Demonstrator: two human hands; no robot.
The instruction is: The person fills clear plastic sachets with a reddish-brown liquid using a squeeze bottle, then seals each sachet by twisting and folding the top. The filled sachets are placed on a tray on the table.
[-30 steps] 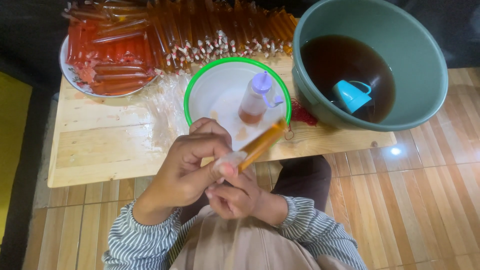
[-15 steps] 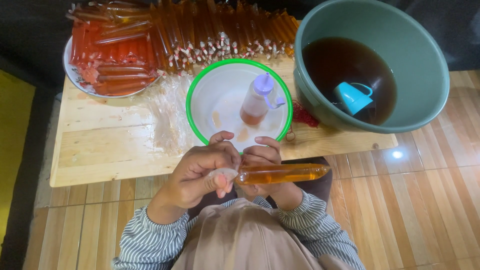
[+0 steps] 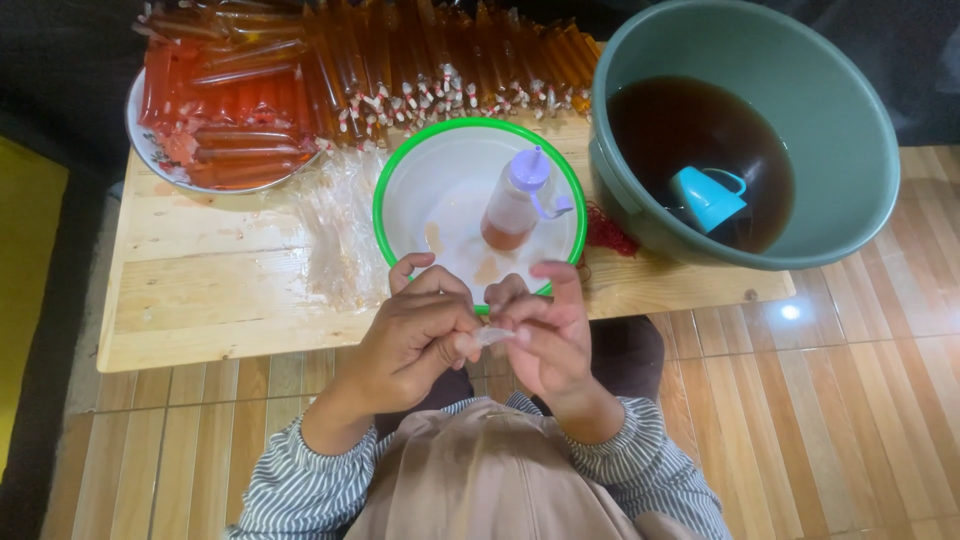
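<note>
Plastic sleeve [image 3: 492, 337], small and clear, sits pinched between both hands just above the near edge of the wooden surface [image 3: 200, 300], its visible end lying left to right. Left hand [image 3: 415, 335] and right hand [image 3: 548, 335] each close fingertips on it, equally near. Just beyond stands a green-rimmed white bowl [image 3: 420, 175] holding a squeeze bottle [image 3: 515, 200] with a purple cap. Farther back lie rows of filled orange tubes [image 3: 400, 60]; right, a green basin [image 3: 840, 110] of brown liquid holds a blue cup [image 3: 705, 197].
</note>
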